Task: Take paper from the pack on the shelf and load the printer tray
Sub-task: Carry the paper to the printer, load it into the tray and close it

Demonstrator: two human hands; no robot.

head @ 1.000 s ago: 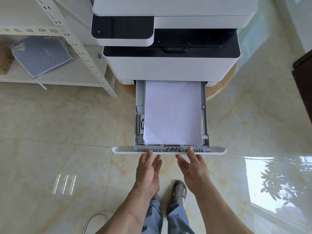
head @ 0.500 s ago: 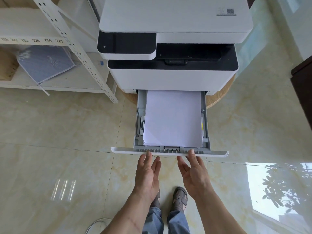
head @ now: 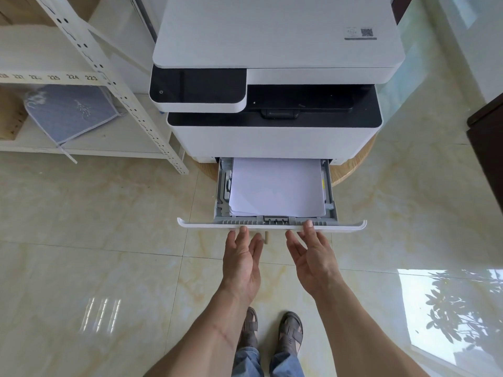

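White plastic makes up the front panel of the pulled-out grey printer tray (head: 272, 226), and both bare hands meet it in the head view. The left hand (head: 242, 263) reaches forward with its fingers (head: 243, 232) straight and loosely together, holding nothing, the longest tip touching the panel's lower edge. The right hand (head: 313, 261) does likewise just beside it, palm turned partly inward, fingers (head: 309, 227) extended and slightly spread, the top fingertip resting on the panel edge.

Directly beyond the fingertips, inside the tray, lies a flat stack of white paper sheets (head: 277, 186), its near edge just past the grey ribbed guide at the tray front; the bottom sheets sit a little askew at the left corner. Farther beyond the fingers stands the white and black multifunction printer (head: 272, 77), into which the back part of the tray runs. It rests on a round wooden stand (head: 353, 170).

Well to the left of the left fingers is a white perforated metal shelf (head: 114, 85) carrying a blue-grey fabric pad (head: 70, 112). Behind the hands, glossy cream marble-patterned floor tiles (head: 109, 240) surround two brown sandals (head: 291, 333) and blue jeans cuffs (head: 285, 363).
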